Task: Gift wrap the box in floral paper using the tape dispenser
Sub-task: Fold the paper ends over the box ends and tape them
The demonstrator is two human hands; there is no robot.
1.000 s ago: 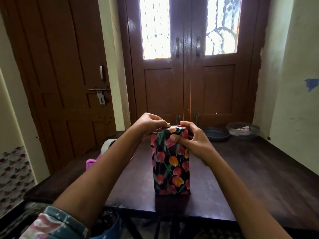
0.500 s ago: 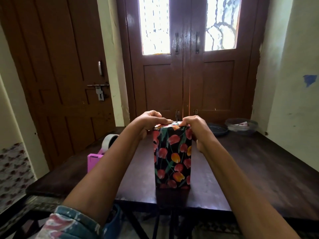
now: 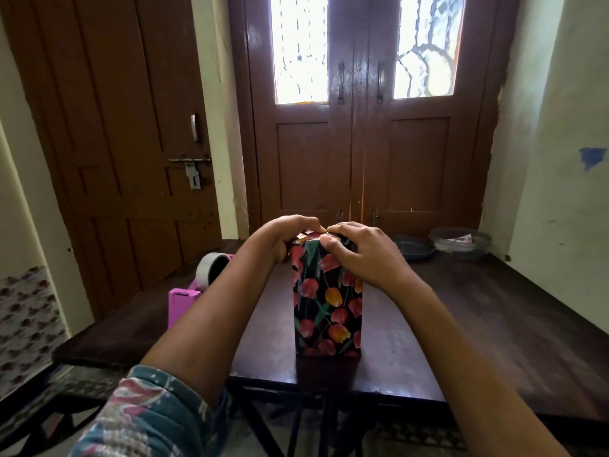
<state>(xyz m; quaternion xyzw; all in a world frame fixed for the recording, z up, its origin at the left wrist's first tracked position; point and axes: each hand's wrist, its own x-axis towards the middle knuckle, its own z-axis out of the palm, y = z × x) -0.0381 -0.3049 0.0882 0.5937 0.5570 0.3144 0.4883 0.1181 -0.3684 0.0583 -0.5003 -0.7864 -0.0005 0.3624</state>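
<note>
Two hands (image 3: 286, 240) (image 3: 361, 255) atop floral box (image 3: 329, 311)

box (image 3: 328, 301) top hidden, tape dispenser (image 3: 180, 305) part-hidden — forearm (image 3: 214, 315)

Dark wooden counter (image 3: 478, 324), dark dish (image 3: 413, 248) and clear bowl (image 3: 461, 244) side by side at its far right, brown double door (image 3: 313, 166) with bright panes behind, single brown door (image 3: 108, 127) with metal bolt (image 3: 190, 160) at left, blue patch (image 3: 591, 157) on right wall.
</note>
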